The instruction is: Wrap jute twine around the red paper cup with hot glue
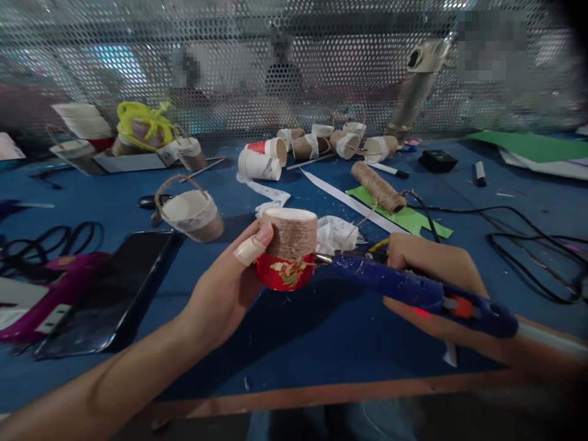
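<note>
Nearest the camera: brown front edge of the desk point(275, 401), blue top beyond it. Left hand point(220, 288) comes in over it, grip closed on a red paper cup point(285, 278): thumb pressing the side near the upper end, fingers mostly hidden behind. Tape point(249, 250) on that thumb. Cup is roughly upright, lifted over the desk, between the hands; brown twine point(294, 236) wound round the upper part, red print bare below. White end faces up, can't tell if mouth or base.

Right hand point(436, 263) is closed round a blue glue gun point(390, 278), some fingers hidden; nozzle point(324, 258) at the cup's right side, contact unclear.

Handling, judged: cup very light, thin-walled, dents if squeezed; twine stiffens it and gives friction, red part smoother, likely slippery. Best hold is lightly on the wound band, opposite the nozzle, which is probably hot. Gun heavier, rigid; take by body, never the tip.

About them: white lace point(337, 233) just behind the cup, twine spool point(379, 187) on green paper point(413, 219), lace-trimmed bucket point(193, 214) with twine handle beyond the left hand, black phone point(110, 294) and magenta glue gun point(55, 294) at left.
</note>
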`<state>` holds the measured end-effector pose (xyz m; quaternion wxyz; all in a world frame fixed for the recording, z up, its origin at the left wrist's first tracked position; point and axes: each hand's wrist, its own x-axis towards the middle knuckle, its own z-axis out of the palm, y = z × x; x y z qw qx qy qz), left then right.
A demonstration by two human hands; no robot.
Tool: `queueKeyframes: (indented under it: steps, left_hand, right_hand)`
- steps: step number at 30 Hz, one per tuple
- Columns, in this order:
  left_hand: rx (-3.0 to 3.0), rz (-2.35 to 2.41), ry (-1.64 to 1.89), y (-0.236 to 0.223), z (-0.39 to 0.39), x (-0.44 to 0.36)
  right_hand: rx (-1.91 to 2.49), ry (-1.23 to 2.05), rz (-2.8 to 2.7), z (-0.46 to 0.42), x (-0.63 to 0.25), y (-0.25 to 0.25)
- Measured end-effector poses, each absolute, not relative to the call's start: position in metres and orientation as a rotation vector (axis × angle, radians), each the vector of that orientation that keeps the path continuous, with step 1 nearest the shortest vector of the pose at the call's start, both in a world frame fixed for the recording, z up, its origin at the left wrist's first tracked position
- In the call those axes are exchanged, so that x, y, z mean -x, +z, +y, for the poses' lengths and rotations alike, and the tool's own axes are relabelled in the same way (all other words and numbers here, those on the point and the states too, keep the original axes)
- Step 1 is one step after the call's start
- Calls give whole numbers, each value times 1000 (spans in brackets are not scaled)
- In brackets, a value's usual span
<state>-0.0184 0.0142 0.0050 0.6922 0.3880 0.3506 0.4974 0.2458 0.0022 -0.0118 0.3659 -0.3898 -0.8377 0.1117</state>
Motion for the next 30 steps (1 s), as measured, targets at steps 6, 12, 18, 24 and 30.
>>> queueKeyframes:
  steps: [6, 12, 18, 24, 30]
  left_hand:
    - [-904, 826, 1122, -2, 15, 18]
    - [-888, 885, 1136, -1, 16, 17]
    - [-813, 912, 1151, 2, 18, 17]
    - [-766, 869, 1196, 10, 17, 10]
    - [-838, 880, 1168, 6, 16, 12]
  right_hand:
    - [956, 180, -2244, 2, -247, -11]
    - [985, 194, -2233, 2, -248, -11]
    - [1049, 247, -2173, 0, -245, -11]
    - [1052, 282, -2151, 3, -245, -10]
    - [1047, 257, -2178, 4, -245, -10]
